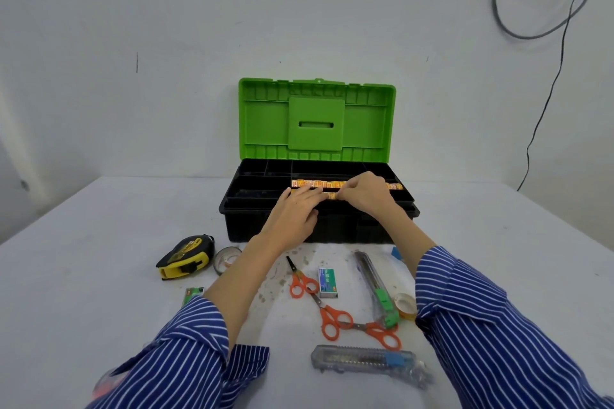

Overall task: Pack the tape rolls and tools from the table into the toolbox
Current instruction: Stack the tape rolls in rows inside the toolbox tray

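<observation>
The yellow-orange strip (332,183) lies lengthwise in the toolbox (319,209) tray, looking light, thin and probably bendy; taking it at both ends seems safest. At its 6 o'clock a similar small piece (331,196) sits pinched by the right hand (365,192), fingers curled on it. At 9 o'clock of that, the left hand (295,209) rests with straight fingers touching the tray. Scissors (300,279) wait on the tabletop (99,276).

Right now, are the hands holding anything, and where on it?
The right hand pinches a small orange-and-yellow item over the toolbox tray. The left hand lies with straight fingers beside it, gripping nothing visible.
</observation>
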